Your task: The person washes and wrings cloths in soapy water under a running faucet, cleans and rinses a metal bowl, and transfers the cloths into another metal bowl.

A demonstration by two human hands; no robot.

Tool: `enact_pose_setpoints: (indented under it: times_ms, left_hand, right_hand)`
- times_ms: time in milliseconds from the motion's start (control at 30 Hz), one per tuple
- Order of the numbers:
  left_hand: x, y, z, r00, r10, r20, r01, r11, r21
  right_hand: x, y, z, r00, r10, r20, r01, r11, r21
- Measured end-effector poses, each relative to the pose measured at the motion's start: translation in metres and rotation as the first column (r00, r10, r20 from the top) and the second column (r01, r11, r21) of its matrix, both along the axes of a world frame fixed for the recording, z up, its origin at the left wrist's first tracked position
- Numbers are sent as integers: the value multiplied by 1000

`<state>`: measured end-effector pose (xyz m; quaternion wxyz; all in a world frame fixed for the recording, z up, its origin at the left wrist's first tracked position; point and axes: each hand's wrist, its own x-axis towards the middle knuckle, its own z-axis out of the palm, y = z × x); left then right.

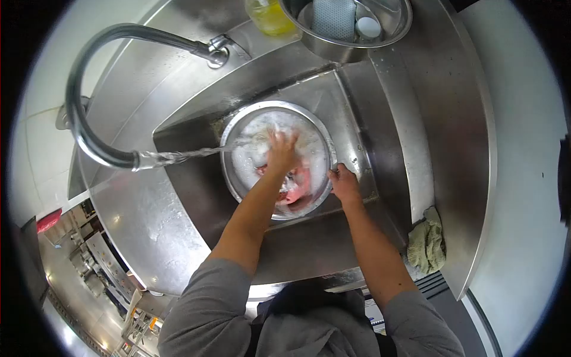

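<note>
A round metal bowl (242,117) full of foamy water sits in the steel sink (297,250). Water runs from the curved faucet (76,89) into the bowl's left side. My left hand (282,153) is inside the bowl, over the suds, with its fingers apart. Just below it, a pink-red item (300,184) lies partly under the foam; what it is I cannot make out. At the bowl's right rim, my right hand (345,179) is closed, with its fingers on the edge.
Behind the sink stand a metal pot (357,55) holding a grey-blue cloth and a white-lidded item, and a container of yellow liquid (270,18). A green rag (426,244) lies at the right. The faucet lever (229,46) is at the back.
</note>
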<state>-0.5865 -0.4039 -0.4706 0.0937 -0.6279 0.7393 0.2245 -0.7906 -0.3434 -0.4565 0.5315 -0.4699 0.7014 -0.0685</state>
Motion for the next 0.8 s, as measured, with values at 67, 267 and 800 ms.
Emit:
enact_pose_setpoints:
  times_ms: [67, 267, 800]
  left_hand:
    - [13, -2, -1, 970, 241, -45, -229, 955, 187]
    - [87, -32, 1, 836, 545, 60, -539, 797, 272]
    - [59, -11, 148, 773, 610, -176, -544, 779, 310]
  right_hand:
    - [-4, -3, 7, 1000, 4, -8, -4, 1000, 8]
    - [5, -5, 18, 977, -134, 164, 114, 986, 124]
    - [7, 0, 10, 995, -71, 66, 70, 997, 12]
